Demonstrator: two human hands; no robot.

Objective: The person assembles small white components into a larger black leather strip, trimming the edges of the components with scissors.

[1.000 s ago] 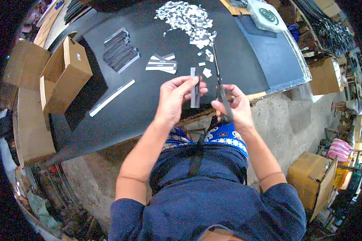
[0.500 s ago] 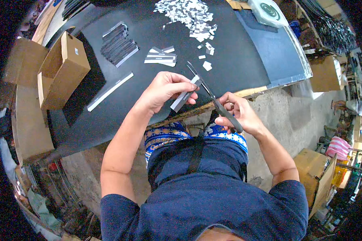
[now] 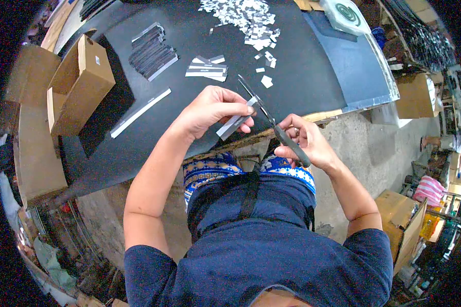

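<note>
Between thumb and fingers, my left hand (image 3: 216, 111) pinches a grey and white label strip (image 3: 232, 126), which slants down to the left. My right hand (image 3: 307, 141) is closed around the dark handles of the scissors (image 3: 291, 146). The scissor blades point up and left and are slightly parted, with the strip's upper end at them. Beyond my left hand, several cut labels (image 3: 207, 68) lie fanned on the black table. A pile of small white and grey scraps (image 3: 246, 20) spreads over the far side.
A bundle of dark strips (image 3: 152, 52) and one long white-edged strip (image 3: 141, 113) lie left on the black table (image 3: 189, 36). An open cardboard box (image 3: 89, 77) stands at the far left. A clear container with a green coil (image 3: 343, 16) sits back right.
My left hand and the strip have shifted very slightly. The scissors remain at the strip's upper end, and the view has moved a little.
</note>
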